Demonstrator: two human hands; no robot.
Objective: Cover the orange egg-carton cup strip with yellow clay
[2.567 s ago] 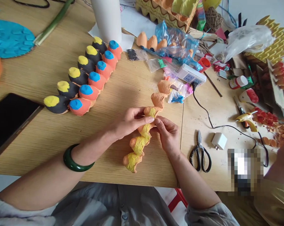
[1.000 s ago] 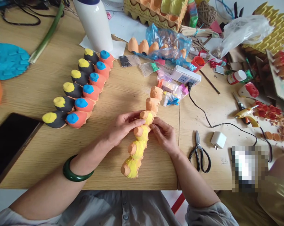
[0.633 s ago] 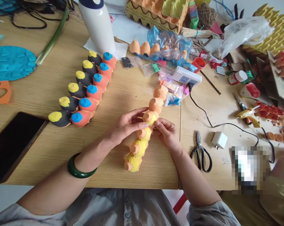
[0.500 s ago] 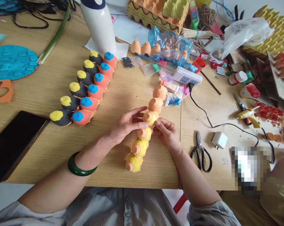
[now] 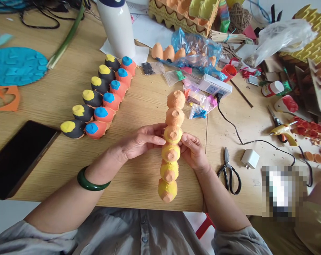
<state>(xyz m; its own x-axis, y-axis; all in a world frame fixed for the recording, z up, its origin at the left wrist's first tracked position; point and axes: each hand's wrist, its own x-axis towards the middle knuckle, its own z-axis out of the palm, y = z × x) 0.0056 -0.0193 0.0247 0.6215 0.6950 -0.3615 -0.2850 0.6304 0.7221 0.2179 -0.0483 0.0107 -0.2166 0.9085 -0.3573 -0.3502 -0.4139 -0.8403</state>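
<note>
While the left hand (image 5: pixel 139 144) pinches the carton strip (image 5: pixel 171 153) at its left edge, the right hand (image 5: pixel 194 151) pinches the opposite edge. Both thumbs lie uppermost.

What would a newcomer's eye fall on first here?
Most likely the six-cup egg-carton strip at the centre, its four nearest cups coated yellow around bare orange tips, held between the left hand and the right hand. Next, to its left, a black strip with yellow tips and a coral strip with blue tips lie side by side. A blue oval lies far left.
</note>
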